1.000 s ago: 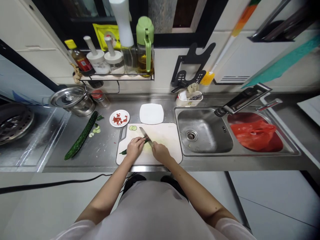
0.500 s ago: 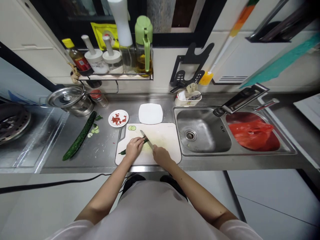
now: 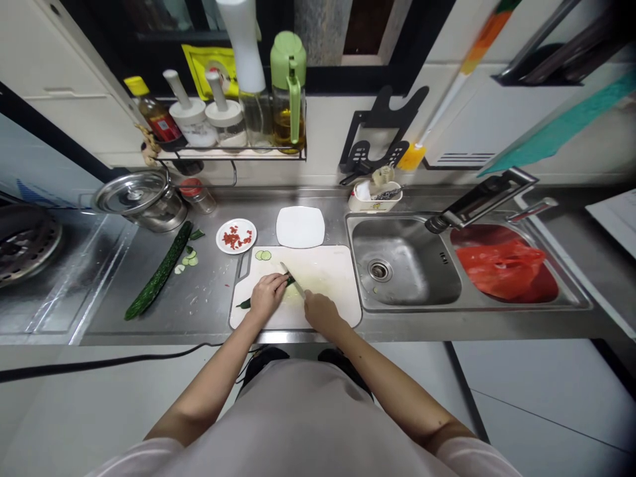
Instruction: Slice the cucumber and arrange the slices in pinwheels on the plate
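My left hand (image 3: 267,294) is closed over a dark green cucumber piece (image 3: 243,303), pressing it onto the white cutting board (image 3: 328,265); its middle lies hidden under my fingers. A knife (image 3: 297,284) is gripped by the handle in my right hand (image 3: 320,309). Its blade slants up and left, right at the cucumber's cut end. Two pale cucumber slices (image 3: 263,255) rest at the board's upper left. Behind the board are a white plate (image 3: 300,226) and, to its left, a round plate (image 3: 223,246) of chopped red bits.
A whole cucumber (image 3: 159,275) and several slices (image 3: 189,258) lie on the steel counter at left, near a lidded pot (image 3: 169,205). At right is a sink (image 3: 407,265) holding a red plastic bag (image 3: 501,268) in its second basin. Bottles stand on a wire shelf (image 3: 233,154).
The knife blade has shifted very slightly against the cucumber's cut end. Otherwise both hands hold nearly the same place, and the whole view has drifted a little.
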A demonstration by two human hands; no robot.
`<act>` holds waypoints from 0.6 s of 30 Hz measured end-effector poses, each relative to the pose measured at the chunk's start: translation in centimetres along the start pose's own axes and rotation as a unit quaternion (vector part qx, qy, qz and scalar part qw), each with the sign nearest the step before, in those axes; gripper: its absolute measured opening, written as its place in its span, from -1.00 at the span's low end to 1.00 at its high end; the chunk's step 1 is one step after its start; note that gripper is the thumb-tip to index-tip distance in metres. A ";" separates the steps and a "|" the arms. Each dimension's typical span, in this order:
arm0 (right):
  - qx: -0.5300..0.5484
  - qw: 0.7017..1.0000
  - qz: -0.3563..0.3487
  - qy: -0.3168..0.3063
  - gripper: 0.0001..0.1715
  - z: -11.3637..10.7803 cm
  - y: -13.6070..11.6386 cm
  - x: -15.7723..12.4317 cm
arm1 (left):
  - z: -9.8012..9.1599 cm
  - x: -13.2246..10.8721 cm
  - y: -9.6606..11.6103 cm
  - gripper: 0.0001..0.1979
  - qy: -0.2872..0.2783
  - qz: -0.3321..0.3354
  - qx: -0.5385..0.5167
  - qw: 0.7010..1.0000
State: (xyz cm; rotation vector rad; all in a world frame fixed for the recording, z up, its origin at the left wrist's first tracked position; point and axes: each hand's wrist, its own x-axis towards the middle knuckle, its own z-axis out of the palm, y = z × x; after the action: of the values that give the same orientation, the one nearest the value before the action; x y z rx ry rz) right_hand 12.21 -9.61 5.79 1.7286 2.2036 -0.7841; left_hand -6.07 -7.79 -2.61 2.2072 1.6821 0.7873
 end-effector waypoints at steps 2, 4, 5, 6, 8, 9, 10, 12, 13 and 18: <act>-0.004 1.000 0.001 0.001 -0.65 0.0 -0.2 0.4 | -0.1 0.0 0.1 -0.74 0.000 0.000 0.000 1.000; -0.006 1.000 0.000 -0.002 -0.65 -0.1 -0.4 0.8 | -0.2 0.0 0.2 -0.73 -0.001 -0.002 0.000 1.000; -0.005 1.000 -0.003 -0.002 -0.65 -0.2 -0.5 1.0 | -0.2 0.0 0.3 -0.73 -0.001 -0.003 0.000 1.000; -0.004 1.000 -0.007 -0.002 -0.65 -0.2 -0.5 1.1 | -0.3 0.0 0.3 -0.73 -0.001 -0.004 0.000 1.000; -0.003 1.000 -0.012 0.002 -0.65 -0.1 -0.5 1.2 | -0.3 0.0 0.3 -0.73 -0.001 -0.004 0.000 1.000; -0.003 1.000 -0.012 0.004 -0.65 -0.1 -0.5 1.1 | -0.3 0.0 0.3 -0.74 -0.001 -0.004 -0.001 1.000; -0.004 1.000 -0.011 0.003 -0.65 0.0 -0.4 1.0 | -0.3 0.0 0.3 -0.74 -0.001 -0.003 -0.001 1.000; -0.005 1.000 -0.006 0.000 -0.65 0.2 0.0 0.6 | -0.2 0.0 0.3 -0.74 0.000 -0.001 -0.002 1.000; -0.005 1.000 -0.004 -0.003 -0.66 0.2 0.1 0.4 | -0.2 0.0 0.2 -0.74 0.000 0.000 -0.003 1.000; -0.005 1.000 -0.004 -0.024 -0.66 0.1 0.7 -0.6 | -0.1 0.0 0.1 -0.74 -0.002 0.001 -0.004 1.000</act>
State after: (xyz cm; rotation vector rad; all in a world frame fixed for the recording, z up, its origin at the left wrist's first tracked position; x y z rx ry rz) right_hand 13.04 -10.04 5.77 1.6801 2.1815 -0.8059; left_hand -6.07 -7.79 -2.47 2.2048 1.6715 0.7874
